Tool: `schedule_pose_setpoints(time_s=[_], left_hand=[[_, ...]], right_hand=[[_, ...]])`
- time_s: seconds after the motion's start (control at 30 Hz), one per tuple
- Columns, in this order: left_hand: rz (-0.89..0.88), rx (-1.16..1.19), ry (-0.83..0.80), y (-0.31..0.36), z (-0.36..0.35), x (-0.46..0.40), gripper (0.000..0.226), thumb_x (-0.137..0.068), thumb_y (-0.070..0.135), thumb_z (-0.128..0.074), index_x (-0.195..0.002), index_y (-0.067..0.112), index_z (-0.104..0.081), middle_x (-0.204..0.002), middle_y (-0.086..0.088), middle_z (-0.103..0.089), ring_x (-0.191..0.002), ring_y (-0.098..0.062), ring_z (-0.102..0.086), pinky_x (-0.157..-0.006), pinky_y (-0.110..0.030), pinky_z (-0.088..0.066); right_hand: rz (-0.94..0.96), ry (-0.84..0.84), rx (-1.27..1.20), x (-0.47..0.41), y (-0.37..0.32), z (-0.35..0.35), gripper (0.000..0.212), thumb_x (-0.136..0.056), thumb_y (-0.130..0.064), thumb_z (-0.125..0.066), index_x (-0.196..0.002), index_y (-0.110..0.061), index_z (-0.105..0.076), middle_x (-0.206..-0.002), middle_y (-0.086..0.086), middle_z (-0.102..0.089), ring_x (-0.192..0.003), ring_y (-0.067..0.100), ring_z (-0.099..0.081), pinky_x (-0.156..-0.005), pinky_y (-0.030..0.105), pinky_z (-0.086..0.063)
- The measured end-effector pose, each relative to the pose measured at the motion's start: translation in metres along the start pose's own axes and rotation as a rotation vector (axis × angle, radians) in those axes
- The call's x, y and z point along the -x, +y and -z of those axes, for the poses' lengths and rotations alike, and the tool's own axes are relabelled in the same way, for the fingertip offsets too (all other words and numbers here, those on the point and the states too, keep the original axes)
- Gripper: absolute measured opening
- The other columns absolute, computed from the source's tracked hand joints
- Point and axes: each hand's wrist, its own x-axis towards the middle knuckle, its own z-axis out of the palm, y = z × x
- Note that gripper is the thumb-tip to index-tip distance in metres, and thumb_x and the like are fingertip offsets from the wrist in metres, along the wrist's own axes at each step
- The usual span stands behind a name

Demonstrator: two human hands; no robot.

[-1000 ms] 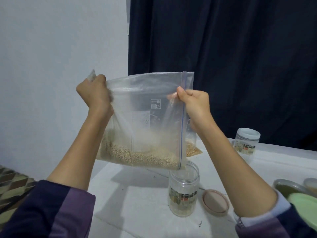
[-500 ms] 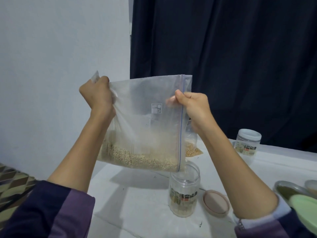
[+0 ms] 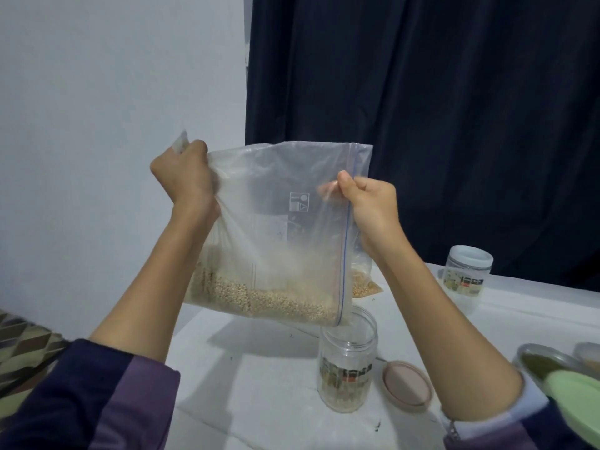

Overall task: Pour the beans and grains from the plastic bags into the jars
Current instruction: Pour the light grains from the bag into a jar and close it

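A clear zip-top plastic bag (image 3: 279,228) hangs turned sideways, pale grains (image 3: 259,298) heaped along its lowest edge, its lower right corner just above the open clear plastic jar (image 3: 348,358), which stands upright with a thin layer of grains.

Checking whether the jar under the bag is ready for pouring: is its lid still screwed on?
No: the open jar stands lidless under the bag, and a tan lid lies beside it on the table.
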Motion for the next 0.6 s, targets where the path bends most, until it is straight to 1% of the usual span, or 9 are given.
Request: schedule_pose_setpoints(time_s=[0.07, 0.1, 0.13, 0.2, 0.27, 0.37, 0.43, 0.53, 0.6], left_hand=[[0.023, -0.009, 0.010, 0.0020, -0.0029, 0.0028, 0.033, -0.068, -0.006, -0.042, -0.059, 0.025, -0.034, -0.051, 0.014, -0.015, -0.057, -0.014, -0.009, -0.051, -0.028, -0.010], [0.025, -0.011, 0.014, 0.0026, -0.0041, 0.0036, 0.034, -0.069, -0.006, -0.042, -0.059, 0.025, -0.033, -0.050, 0.015, -0.016, -0.057, -0.014, -0.008, -0.050, -0.027, -0.010], [0.019, -0.004, 0.010, 0.0019, -0.0048, 0.0034, 0.035, -0.069, -0.006, -0.042, -0.059, 0.024, -0.030, -0.050, 0.016, -0.019, -0.057, -0.014, -0.008, -0.051, -0.028, -0.010], [0.005, 0.006, 0.006, 0.0007, -0.0063, 0.0040, 0.035, -0.067, -0.006, -0.042, -0.064, 0.020, -0.018, -0.048, 0.018, -0.021, -0.058, -0.015, -0.009, -0.053, -0.030, -0.009], [-0.003, -0.003, 0.016, 0.0009, -0.0070, 0.0059, 0.039, -0.068, -0.008, -0.041, -0.062, 0.021, -0.014, -0.048, 0.015, -0.015, -0.057, -0.014, -0.009, -0.052, -0.030, -0.009], [0.007, -0.007, 0.020, 0.0003, -0.0072, 0.0078, 0.041, -0.070, -0.008, -0.042, -0.057, 0.023, -0.019, -0.051, 0.013, -0.014, -0.055, -0.013, -0.008, -0.050, -0.026, -0.009], [0.001, -0.006, 0.015, 0.0001, -0.0066, 0.0091, 0.041, -0.069, -0.007, -0.042, -0.058, 0.023, -0.017, -0.051, 0.013, -0.013, -0.057, -0.014, -0.008, -0.051, -0.028, -0.009], [-0.002, -0.017, 0.008, -0.0005, -0.0072, 0.0099, 0.042, -0.069, -0.008, -0.042, -0.055, 0.024, -0.017, -0.050, 0.014, -0.012, -0.053, -0.011, -0.008, -0.048, -0.025, -0.009], [-0.005, -0.003, -0.003, -0.0016, -0.0069, 0.0105, 0.038, -0.067, -0.006, -0.043, -0.060, 0.022, -0.018, -0.051, 0.013, -0.012, -0.056, -0.014, -0.008, -0.049, -0.027, -0.009]], right_hand=[[-0.018, -0.002, -0.004, 0.0009, 0.0012, -0.0014, 0.031, -0.098, -0.019, -0.054, -0.080, -0.003, -0.073, -0.080, -0.004, -0.075, -0.087, 0.009, -0.070, -0.097, 0.037, -0.051], [-0.017, 0.019, -0.004, 0.0013, 0.0015, -0.0012, 0.031, -0.098, -0.019, -0.054, -0.079, -0.004, -0.073, -0.081, -0.005, -0.075, -0.089, 0.009, -0.069, -0.098, 0.037, -0.050], [-0.010, 0.034, -0.007, 0.0013, 0.0013, -0.0004, 0.031, -0.098, -0.019, -0.053, -0.078, -0.006, -0.073, -0.081, -0.006, -0.074, -0.089, 0.009, -0.069, -0.098, 0.036, -0.050], [-0.008, -0.004, -0.010, 0.0007, 0.0008, 0.0015, 0.030, -0.098, -0.019, -0.054, -0.078, -0.007, -0.073, -0.081, -0.006, -0.074, -0.087, 0.006, -0.069, -0.096, 0.033, -0.050], [-0.024, -0.043, -0.006, 0.0009, 0.0007, 0.0026, 0.029, -0.097, -0.018, -0.055, -0.080, -0.004, -0.073, -0.083, -0.003, -0.075, -0.088, 0.008, -0.070, -0.097, 0.034, -0.050], [-0.025, 0.000, -0.015, -0.0003, 0.0040, 0.0055, 0.031, -0.098, -0.019, -0.054, -0.079, -0.004, -0.073, -0.082, -0.005, -0.075, -0.093, 0.011, -0.069, -0.101, 0.041, -0.048], [-0.046, -0.015, -0.030, -0.0001, 0.0054, 0.0046, 0.030, -0.097, -0.019, -0.055, -0.078, -0.005, -0.073, -0.081, -0.003, -0.075, -0.091, 0.011, -0.070, -0.101, 0.041, -0.048], [-0.027, 0.032, -0.026, 0.0002, 0.0066, 0.0045, 0.031, -0.097, -0.020, -0.055, -0.074, -0.010, -0.073, -0.080, -0.007, -0.075, -0.093, 0.008, -0.068, -0.103, 0.040, -0.046], [-0.042, 0.005, -0.025, -0.0013, 0.0062, 0.0050, 0.030, -0.097, -0.020, -0.056, -0.073, -0.010, -0.072, -0.078, -0.008, -0.075, -0.090, 0.007, -0.069, -0.102, 0.041, -0.047]])
